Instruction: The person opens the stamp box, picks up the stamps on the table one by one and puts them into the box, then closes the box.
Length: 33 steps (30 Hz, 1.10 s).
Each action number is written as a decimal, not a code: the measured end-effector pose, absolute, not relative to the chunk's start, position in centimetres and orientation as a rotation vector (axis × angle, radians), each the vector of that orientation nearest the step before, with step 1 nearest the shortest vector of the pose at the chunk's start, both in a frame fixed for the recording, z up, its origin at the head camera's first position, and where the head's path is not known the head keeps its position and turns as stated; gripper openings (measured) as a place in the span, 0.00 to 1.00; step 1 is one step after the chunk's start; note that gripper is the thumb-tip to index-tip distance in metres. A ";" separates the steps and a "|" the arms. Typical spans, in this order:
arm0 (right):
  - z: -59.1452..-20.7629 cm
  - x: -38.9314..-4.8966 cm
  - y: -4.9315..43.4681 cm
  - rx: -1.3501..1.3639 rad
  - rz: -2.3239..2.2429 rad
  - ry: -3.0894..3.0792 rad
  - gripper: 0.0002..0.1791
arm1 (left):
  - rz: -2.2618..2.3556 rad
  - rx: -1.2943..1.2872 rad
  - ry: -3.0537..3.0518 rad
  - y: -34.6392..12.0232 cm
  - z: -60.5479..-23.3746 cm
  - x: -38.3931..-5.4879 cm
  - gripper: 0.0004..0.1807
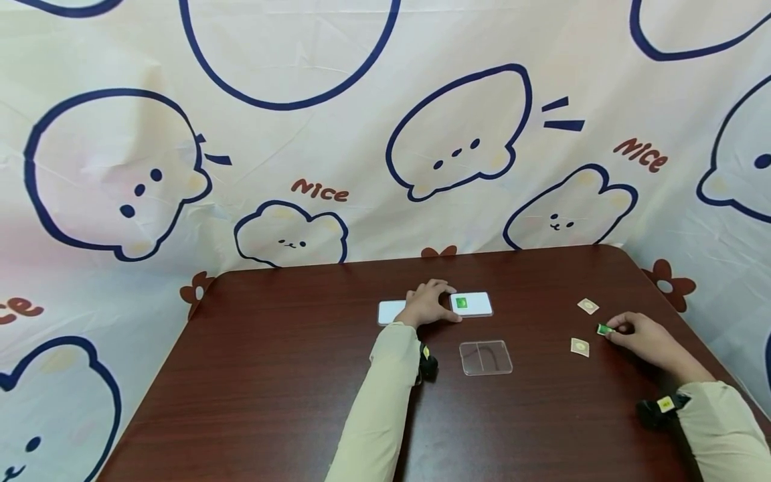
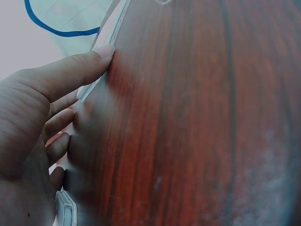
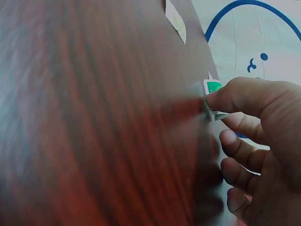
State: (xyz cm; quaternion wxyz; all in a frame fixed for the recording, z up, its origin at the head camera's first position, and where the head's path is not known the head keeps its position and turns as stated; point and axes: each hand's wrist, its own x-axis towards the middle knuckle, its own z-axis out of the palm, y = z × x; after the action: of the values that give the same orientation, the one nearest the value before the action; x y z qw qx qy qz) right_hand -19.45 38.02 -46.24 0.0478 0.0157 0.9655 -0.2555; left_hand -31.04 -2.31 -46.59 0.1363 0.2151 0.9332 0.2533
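Observation:
My left hand holds the left end of a flat white case, with thumb and fingers at its edges. A small green stamp lies on that case. Under the left wrist is a second flat white case, partly covered. On the right of the table, my right hand pinches another green stamp between thumb and index finger. Its perforated edge shows in the right wrist view, where the stamp looks tilted. Two pale stamps, one farther back and one nearer, lie left of this hand.
A clear plastic lid or shallow tray with a dividing line lies mid-table, in front of the white cases. The dark brown wooden table ends at a printed cloth backdrop behind and at the sides.

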 end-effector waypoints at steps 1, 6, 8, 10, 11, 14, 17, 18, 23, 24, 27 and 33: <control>-46.1 -19.6 37.9 0.041 -0.781 2.945 0.15 | 0.733 0.623 2.701 -2.3 -46.6 -31.1 0.34; -45.5 -21.0 36.4 0.002 -0.781 2.951 0.15 | 0.739 0.621 2.705 -2.5 -46.6 -31.1 0.35; -45.1 -21.6 35.7 -0.011 -0.792 2.941 0.16 | 0.739 0.621 2.708 -2.5 -46.6 -31.1 0.35; -44.8 -22.3 34.9 -0.027 -0.809 2.924 0.16 | 0.740 0.623 2.706 -2.5 -46.6 -31.1 0.35; -44.6 -22.6 34.5 -0.037 -0.819 2.915 0.15 | 0.743 0.623 2.704 -2.5 -46.5 -31.1 0.35; -44.2 -23.5 33.5 -0.075 -0.827 2.897 0.14 | 0.743 0.626 2.705 -2.5 -46.5 -31.1 0.35; -43.8 -24.3 32.3 -0.114 -0.843 2.878 0.13 | 0.742 0.626 2.704 -2.4 -46.4 -31.0 0.35; -43.6 -24.5 31.9 -0.123 -0.846 2.872 0.13 | 0.739 0.626 2.703 -2.4 -46.4 -31.0 0.35; -43.4 -26.0 29.6 -0.165 -0.863 2.858 0.10 | 0.739 0.619 2.695 -2.4 -46.4 -31.1 0.35; -43.4 -26.3 29.2 -0.183 -0.868 2.854 0.10 | 0.741 0.617 2.694 -2.4 -46.4 -31.1 0.35; -43.4 -27.0 27.7 -0.229 -0.874 2.844 0.09 | 0.751 0.616 2.694 -2.4 -46.4 -31.2 0.35; -43.6 -27.9 25.2 -0.291 -0.880 2.808 0.08 | 0.752 0.614 2.688 -2.4 -46.5 -31.1 0.35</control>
State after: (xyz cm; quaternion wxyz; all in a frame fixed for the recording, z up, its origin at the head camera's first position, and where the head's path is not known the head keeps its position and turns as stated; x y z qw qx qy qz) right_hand -27.90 25.17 -43.58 0.0919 -0.0978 0.9456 -0.2964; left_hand -31.06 -2.40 -46.51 0.1411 0.2127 0.9311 0.2606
